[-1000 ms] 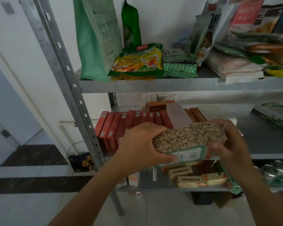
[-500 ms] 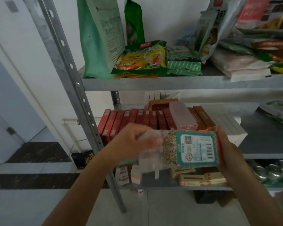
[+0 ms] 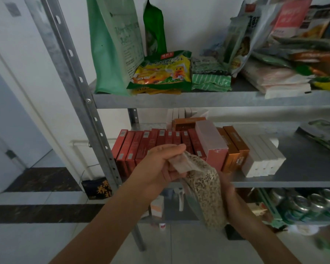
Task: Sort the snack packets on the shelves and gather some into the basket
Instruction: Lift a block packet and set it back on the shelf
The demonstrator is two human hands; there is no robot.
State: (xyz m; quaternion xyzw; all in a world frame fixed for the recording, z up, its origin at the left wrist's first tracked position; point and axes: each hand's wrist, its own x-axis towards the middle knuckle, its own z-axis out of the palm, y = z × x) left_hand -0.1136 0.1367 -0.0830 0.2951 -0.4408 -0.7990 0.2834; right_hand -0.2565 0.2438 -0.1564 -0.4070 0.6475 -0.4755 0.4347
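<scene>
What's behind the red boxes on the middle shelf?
A brown-orange box and, further back, upright white boxes. Their lower parts are hidden by the red boxes, and the pink box covers what lies to the right.

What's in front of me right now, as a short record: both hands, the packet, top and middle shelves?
left hand: pinches grain packet by its clear top flap
right hand: holds the packet's lower part from behind
packet position: tilted, in front of the middle shelf
top shelf: green bags, yellow snack packet
middle shelf contents: red boxes, pink box, white boxes
</scene>
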